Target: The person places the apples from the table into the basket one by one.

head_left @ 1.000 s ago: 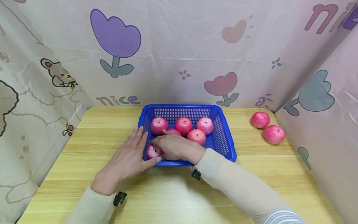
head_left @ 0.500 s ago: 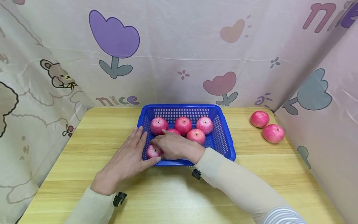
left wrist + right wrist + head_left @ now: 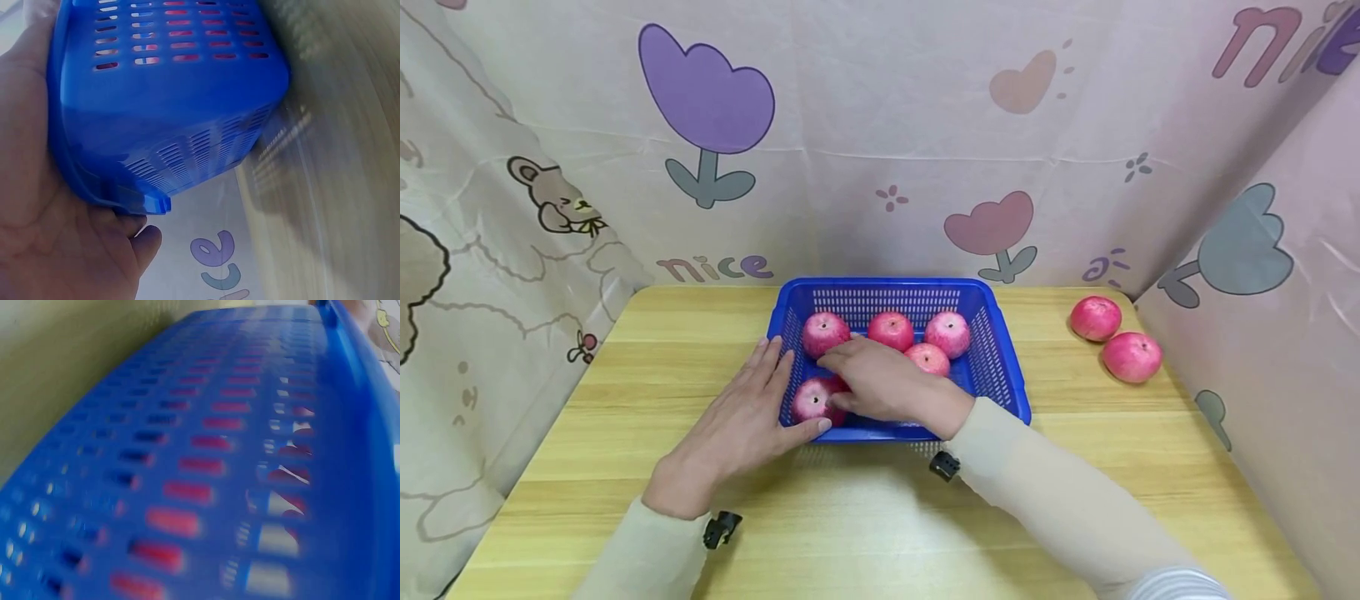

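A blue slotted plastic basket (image 3: 1011, 367) holds several red-pink apples. My left hand (image 3: 737, 425) lies along its left front corner, fingers nearly straight at the left rim and thumb at the front rim. From the left wrist, the palm of that hand (image 3: 69, 231) shows beside the basket's outer wall (image 3: 169, 94). Inside the basket, my right hand (image 3: 887, 383) arches palm down, its fingertips and thumb close to the front-left apple (image 3: 815, 401). Its palm side is hidden, so I cannot tell whether it grips anything. Behind it sit a back-left apple (image 3: 825, 335) and a back-middle apple (image 3: 891, 331).
Two more apples, one farther back (image 3: 1095, 318) and one nearer (image 3: 1132, 357), lie at the table's right edge. The wooden table (image 3: 850, 533) runs up to a printed cloth (image 3: 865, 100) at the back and both sides. Through the basket slots (image 3: 212, 465), the right wrist view shows red.
My right hand has shifted slightly back and right, uncovering more of the front-left apple and now covering the middle-left one. My left hand stays at the basket corner.
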Motion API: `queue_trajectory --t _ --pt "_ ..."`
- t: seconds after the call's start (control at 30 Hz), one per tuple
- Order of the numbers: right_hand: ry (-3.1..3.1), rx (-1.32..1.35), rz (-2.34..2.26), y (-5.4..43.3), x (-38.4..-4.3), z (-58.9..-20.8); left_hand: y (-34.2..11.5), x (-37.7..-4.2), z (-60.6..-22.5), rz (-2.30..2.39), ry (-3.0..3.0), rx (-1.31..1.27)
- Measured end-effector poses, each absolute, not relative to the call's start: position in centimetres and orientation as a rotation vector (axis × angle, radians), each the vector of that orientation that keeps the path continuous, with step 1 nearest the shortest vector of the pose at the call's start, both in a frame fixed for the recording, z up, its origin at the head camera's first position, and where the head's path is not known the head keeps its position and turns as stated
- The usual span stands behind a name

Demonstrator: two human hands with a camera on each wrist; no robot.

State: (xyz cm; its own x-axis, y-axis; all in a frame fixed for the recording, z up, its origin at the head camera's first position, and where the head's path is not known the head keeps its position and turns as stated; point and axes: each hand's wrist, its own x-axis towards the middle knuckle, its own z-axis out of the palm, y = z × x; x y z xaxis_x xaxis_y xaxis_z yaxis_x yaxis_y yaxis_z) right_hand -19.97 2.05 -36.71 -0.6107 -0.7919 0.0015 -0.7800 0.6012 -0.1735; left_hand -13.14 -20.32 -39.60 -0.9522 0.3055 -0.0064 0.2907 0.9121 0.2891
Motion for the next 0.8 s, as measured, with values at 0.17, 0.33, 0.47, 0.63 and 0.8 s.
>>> queue_trajectory --t 0.17,0.33,0.47,0.63,0.8 --pt "2.804 -1.309 -0.38 4.5 -20.0 -36.0 -20.2 -13.1 -39.5 0.452 3.013 0.469" --pt "2.896 -1.298 -0.491 7.8 -20.1 -35.9 -20.2 -13.1 -39.4 0.469 3.006 0.463" --pt "2.966 -1.243 -0.55 10.5 -20.2 -35.8 -20.2 -13.1 -39.2 0.478 3.006 0.462" --pt "3.034 -1.087 -0.609 13.8 -20.1 -35.8 -20.3 -13.1 -39.3 0.492 3.003 0.456" --pt "3.093 -0.931 -0.624 17.2 -20.1 -36.1 -20.3 -13.0 -39.6 0.497 2.995 0.433"
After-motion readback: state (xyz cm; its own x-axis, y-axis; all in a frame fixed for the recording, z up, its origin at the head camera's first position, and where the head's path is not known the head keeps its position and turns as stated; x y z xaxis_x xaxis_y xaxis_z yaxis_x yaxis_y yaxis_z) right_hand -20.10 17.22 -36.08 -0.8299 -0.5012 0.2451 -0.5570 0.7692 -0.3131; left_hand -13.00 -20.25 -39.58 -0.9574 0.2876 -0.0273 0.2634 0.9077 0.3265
